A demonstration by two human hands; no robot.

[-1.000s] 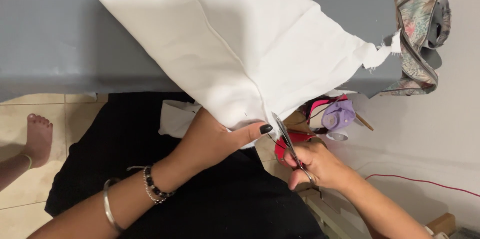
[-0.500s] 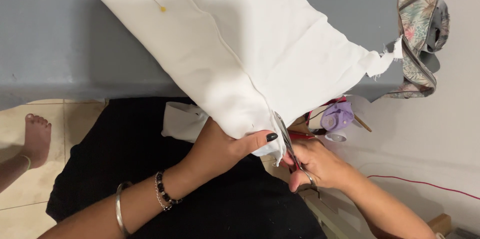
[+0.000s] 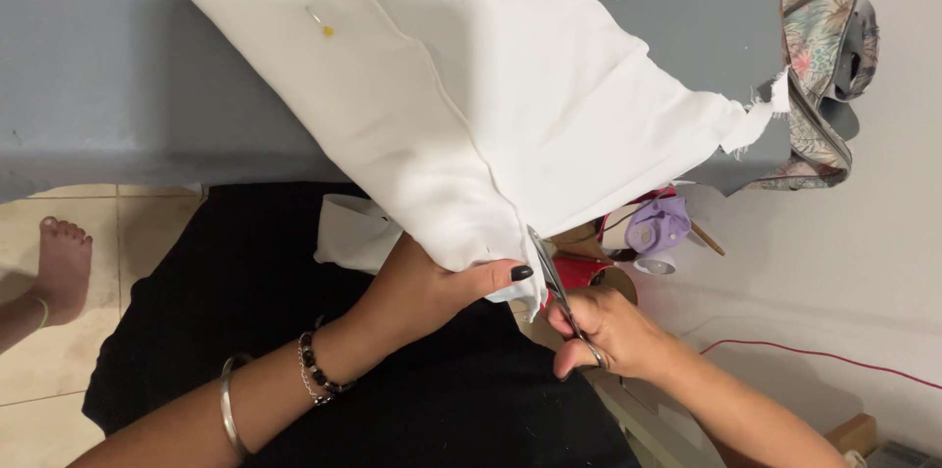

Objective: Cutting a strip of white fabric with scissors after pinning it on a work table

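Here, fabric: the white cloth (image 3: 471,105) lies slanted over the grey table (image 3: 108,85), one end hanging off.
Scissors: the scissors (image 3: 551,282) point up along the cloth's hanging edge.
Right hand: the right hand (image 3: 603,331) grips the scissors' handles.
Left hand: the left hand (image 3: 432,286) pinches the cloth beside the blades.

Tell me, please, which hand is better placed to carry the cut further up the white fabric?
The right hand, probably: it already grips the scissors, whose blades meet the white fabric at its lower edge. The left hand is occupied, pinching that edge beside the blades.
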